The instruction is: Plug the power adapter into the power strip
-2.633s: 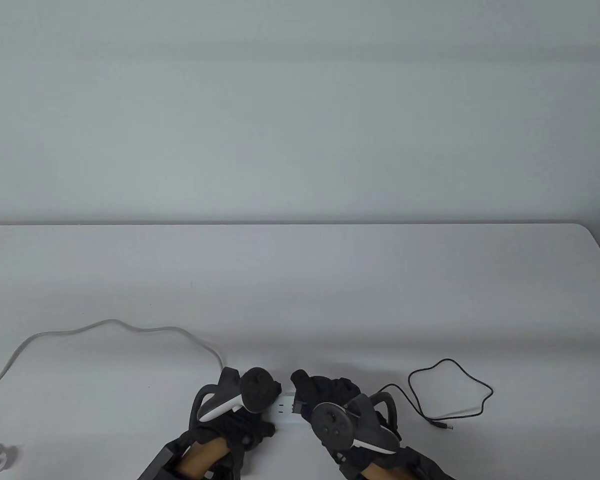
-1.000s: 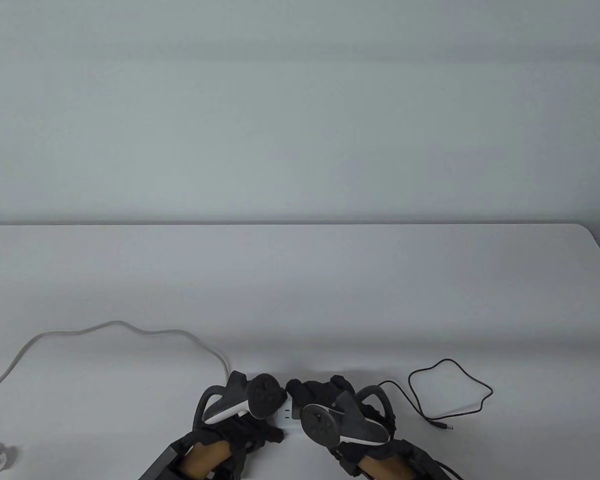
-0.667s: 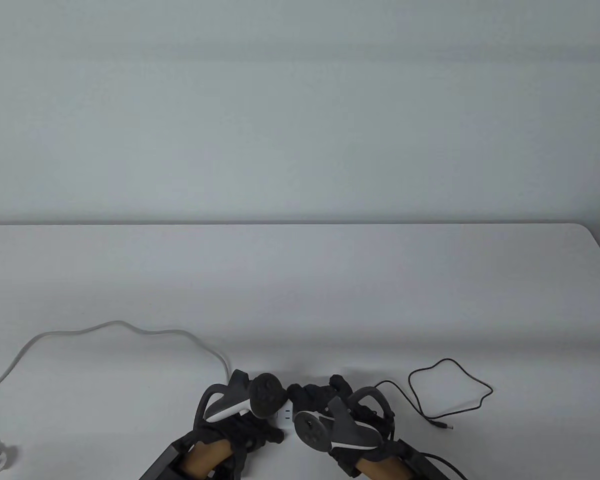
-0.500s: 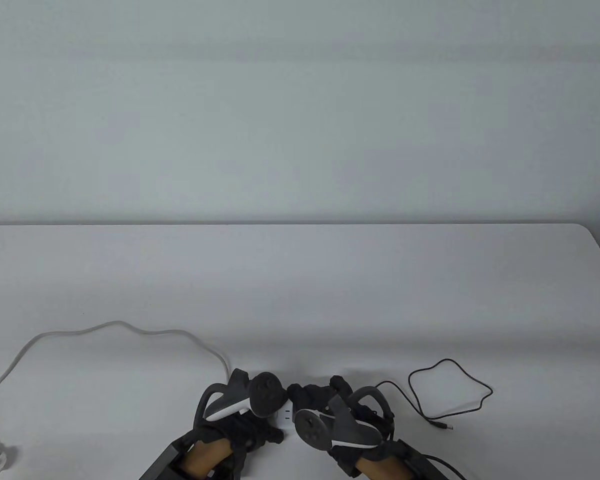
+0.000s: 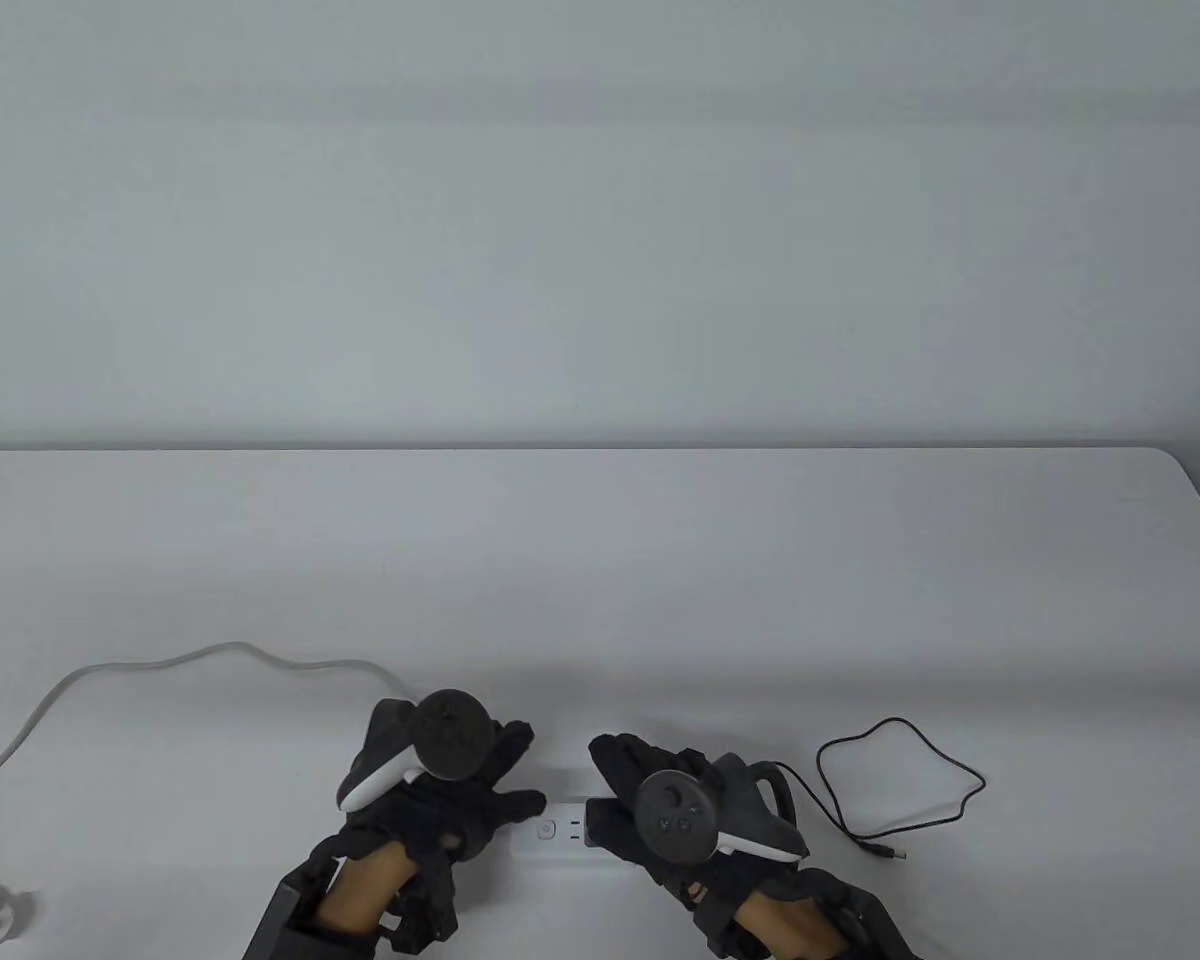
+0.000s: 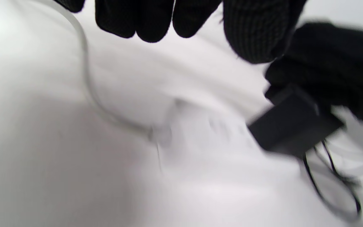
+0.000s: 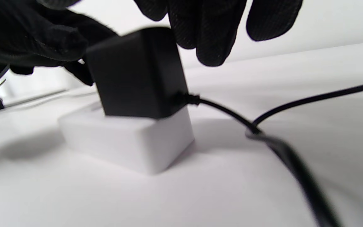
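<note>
A black power adapter (image 7: pixel 137 74) was seen seated upright on the end of a white power strip (image 7: pixel 128 138). Gloved fingers (image 7: pixel 210 28) of the right hand (image 7: pixel 200 22) were spread above it, and its black cable (image 7: pixel 263 126) was trailed rightward across the table (image 7: pixel 74 195).

The left hand in its black knit glove (image 5: pixel 450 800) lay flat and spread, fingers (image 6: pixel 156 19) extended and apart, gripping nothing. Just beside it to the right, the black-gloved right hand (image 5: pixel 650 800) was curled downward — its fingertips (image 7: pixel 213 34) loosely bent, the grip unclear.
</note>
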The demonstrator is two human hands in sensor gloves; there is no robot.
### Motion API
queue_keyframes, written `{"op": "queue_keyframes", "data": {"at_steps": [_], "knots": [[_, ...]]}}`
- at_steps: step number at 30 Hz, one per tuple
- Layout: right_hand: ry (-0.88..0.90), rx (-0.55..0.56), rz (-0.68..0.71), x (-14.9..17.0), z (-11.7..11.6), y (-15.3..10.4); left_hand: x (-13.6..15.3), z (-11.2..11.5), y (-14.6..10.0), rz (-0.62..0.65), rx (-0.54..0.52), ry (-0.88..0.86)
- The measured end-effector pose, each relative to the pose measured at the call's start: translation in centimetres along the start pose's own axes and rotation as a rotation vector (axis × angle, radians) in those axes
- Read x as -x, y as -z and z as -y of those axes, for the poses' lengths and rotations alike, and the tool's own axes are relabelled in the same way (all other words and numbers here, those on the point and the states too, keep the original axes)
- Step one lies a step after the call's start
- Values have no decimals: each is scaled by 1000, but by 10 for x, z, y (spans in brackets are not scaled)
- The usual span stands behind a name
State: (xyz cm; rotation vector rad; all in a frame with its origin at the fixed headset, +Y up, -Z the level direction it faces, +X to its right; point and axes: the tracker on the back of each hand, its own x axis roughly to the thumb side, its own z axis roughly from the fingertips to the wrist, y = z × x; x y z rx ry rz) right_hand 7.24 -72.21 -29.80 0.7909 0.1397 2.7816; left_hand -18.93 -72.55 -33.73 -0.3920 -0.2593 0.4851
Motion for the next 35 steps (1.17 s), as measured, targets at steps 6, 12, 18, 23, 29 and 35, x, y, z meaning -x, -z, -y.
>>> {"op": "queue_keyframes", "data": {"at_steps": [6, 12, 18, 23, 29, 35], "knots": [[-15, 91, -57, 16, 8, -6, 39, -24, -15, -93, -177, -161], [-20, 88, -109, 31, 4, -6, 53, -26, -16, -171, -227, -113], [-55, 66, -125, 36, -1, -6, 52, -22, -15, -176, -245, -39], [-55, 55, -135, 39, -5, -5, 46, -18, -16, -162, -267, 22], [-92, 50, -143, 40, -5, -3, 42, -12, -14, -132, -243, 37], [-92, 40, -141, 41, -7, -5, 37, 0, -8, -133, -176, 92]]}}
